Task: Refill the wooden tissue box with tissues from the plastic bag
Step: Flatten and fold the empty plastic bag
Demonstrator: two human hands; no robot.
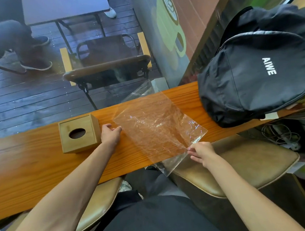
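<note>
The wooden tissue box [79, 134] stands on the left part of the narrow orange-brown desk [22, 165]. It is a pale wood cube with a dark oval opening in its top, and no tissue shows through the hole. Just right of it the left hand [109, 133] rests on the desk, its fingers [116, 129] loosely spread and touching the far-left edge of the plastic bag [157, 131], gripping nothing. The bag is clear, crinkled and glossy, lying flat and slanted across the desk, with its near corner hanging over the near edge; it looks empty. The right hand [201, 151] pinches that near-right edge between thumb and fingertips. A black backpack [256, 75] with white lettering sits on the desk's right end, well apart from the box.
</note>
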